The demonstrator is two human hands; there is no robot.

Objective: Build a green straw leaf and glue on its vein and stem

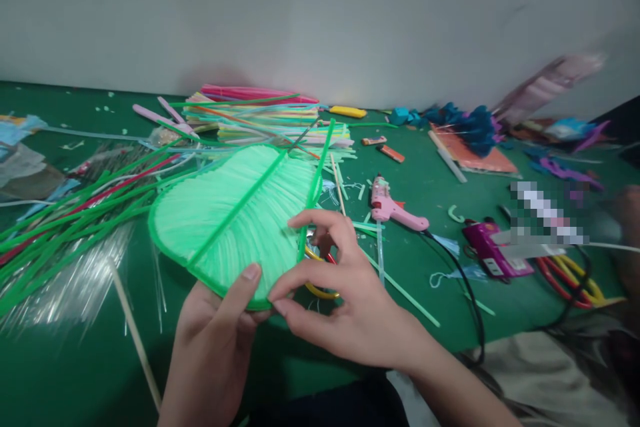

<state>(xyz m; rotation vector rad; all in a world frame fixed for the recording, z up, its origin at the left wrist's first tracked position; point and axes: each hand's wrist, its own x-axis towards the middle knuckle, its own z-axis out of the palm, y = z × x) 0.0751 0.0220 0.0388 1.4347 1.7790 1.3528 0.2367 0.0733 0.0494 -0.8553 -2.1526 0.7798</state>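
A pale green craft leaf (220,207) with a fuzzy green pipe-cleaner edge and midrib is held up over the table. My left hand (220,340) grips its lower edge, thumb on the face and fingers behind. At the bottom right edge, my right hand (340,287) pinches the green pipe cleaner (319,180) trim between thumb and forefinger, its other fingers curled loosely. The trim's loose end sticks up past the leaf's right side. A thin dark wire stem shows at the leaf's upper end.
On the green table (415,300) lie a pink glue gun (395,210), bundled pipe cleaners (260,110), lilac-handled scissors (165,117), loose green pipe cleaners (80,213), a wooden stick (133,327), a purple box (495,250) and dark blue craft pieces (475,130). A blurred person's arm shows at far right.
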